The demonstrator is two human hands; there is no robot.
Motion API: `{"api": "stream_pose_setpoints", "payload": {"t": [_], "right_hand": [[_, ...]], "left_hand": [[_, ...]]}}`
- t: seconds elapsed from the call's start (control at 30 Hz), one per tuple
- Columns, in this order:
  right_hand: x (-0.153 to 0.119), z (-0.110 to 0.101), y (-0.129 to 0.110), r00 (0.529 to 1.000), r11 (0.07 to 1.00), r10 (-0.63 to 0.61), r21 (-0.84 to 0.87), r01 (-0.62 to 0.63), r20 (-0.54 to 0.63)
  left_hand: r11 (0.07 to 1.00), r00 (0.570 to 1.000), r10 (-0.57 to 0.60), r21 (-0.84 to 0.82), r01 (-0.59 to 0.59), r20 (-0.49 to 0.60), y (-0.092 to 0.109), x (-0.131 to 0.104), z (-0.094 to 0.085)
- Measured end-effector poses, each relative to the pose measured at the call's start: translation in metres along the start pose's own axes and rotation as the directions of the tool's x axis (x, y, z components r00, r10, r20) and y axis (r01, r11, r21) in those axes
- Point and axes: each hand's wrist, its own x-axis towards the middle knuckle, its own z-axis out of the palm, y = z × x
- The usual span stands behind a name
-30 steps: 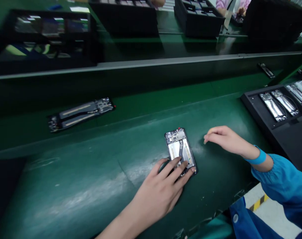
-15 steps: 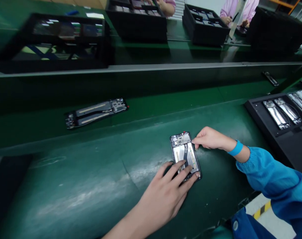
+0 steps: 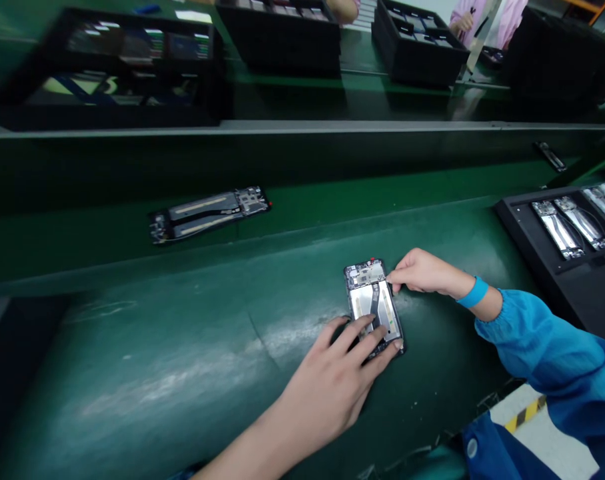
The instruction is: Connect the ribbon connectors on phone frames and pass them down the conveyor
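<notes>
An opened phone [image 3: 363, 297] lies on the green work surface, its circuit board at the far end and a silver plate with a dark ribbon cable below. My left hand [image 3: 340, 373] rests over its near end, with spread fingers touching the plate and edges. At the phone's upper right edge, my right hand [image 3: 416, 272] is closed in a pinch, thumb and forefinger together. Whatever sits between those fingertips is too small to make out. A blue band circles the right wrist.
Another opened phone [image 3: 210, 215] lies on the green strip beyond, and a smaller-looking one [image 3: 551, 157] at far right. A black tray [image 3: 557, 267] on the right holds several opened phones. Black bins [image 3: 417, 57] line the raised shelf, with co-workers' pink sleeves behind.
The opened phone on the far strip has shifted to the right. The view has tilted slightly. Both hands keep their places on the near phone, the right one still pinching at its edge.
</notes>
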Motion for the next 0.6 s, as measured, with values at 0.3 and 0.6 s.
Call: {"api": "stream_pose_setpoints", "payload": {"t": [0.3,0.6], "right_hand": [[0.005,-0.001,0.005,0.997,1.0,0.008,-0.001,-0.008,0.072],[-0.013,0.008,0.008,0.991,0.998,0.032,-0.052,-0.025,0.13]], "left_hand": [[1.0,1.0,-0.011,-0.015,0.011,0.01,0.001,-0.001,0.002],[1.0,1.0,-0.016,-0.012,0.016,-0.001,0.001,0.001,0.001]]}}
